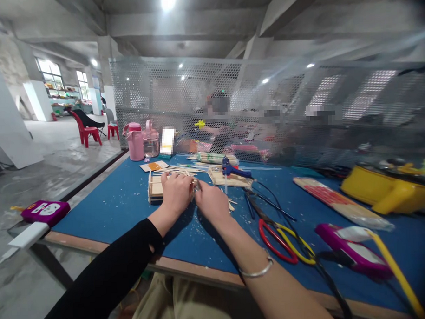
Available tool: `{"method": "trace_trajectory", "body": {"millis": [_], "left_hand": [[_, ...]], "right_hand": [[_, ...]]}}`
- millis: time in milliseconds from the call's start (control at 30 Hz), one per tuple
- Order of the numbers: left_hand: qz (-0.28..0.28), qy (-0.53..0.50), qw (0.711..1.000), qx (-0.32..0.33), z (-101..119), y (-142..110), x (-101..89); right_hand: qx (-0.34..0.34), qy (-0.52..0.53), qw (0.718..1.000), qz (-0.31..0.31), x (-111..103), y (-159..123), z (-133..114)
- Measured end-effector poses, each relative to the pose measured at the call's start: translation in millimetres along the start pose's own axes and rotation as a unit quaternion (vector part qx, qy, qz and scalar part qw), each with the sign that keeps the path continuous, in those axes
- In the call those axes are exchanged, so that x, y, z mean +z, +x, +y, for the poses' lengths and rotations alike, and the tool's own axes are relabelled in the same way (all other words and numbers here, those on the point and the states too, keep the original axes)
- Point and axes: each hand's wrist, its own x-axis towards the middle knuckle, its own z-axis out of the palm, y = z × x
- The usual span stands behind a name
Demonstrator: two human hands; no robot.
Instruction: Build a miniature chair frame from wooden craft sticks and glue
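A small box-like frame of thin wooden sticks sits on the blue table mat in front of me. My left hand lies over its right side, fingers curled and gripping it. Close against that end, my right hand is closed around a small greyish metal tool, mostly hidden by the fingers, so its kind cannot be made out. The fingertips of both hands almost meet at the frame's right edge. Beyond them lie loose sticks and a flat panel of sticks.
A blue glue gun stands behind my right hand. Scissors with red and yellow handles, a packet of sticks, a purple power strip and a yellow container lie right. A pink thermos stands by the perforated screen.
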Motion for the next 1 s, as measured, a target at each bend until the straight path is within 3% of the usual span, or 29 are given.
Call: {"method": "trace_trajectory", "body": {"millis": [1000], "left_hand": [[0.010, 0.006, 1.000, 0.013, -1.0, 0.4, -1.1]], "right_hand": [[-0.005, -0.031, 0.999, 0.040, 2.8, -1.7, 1.9]]}}
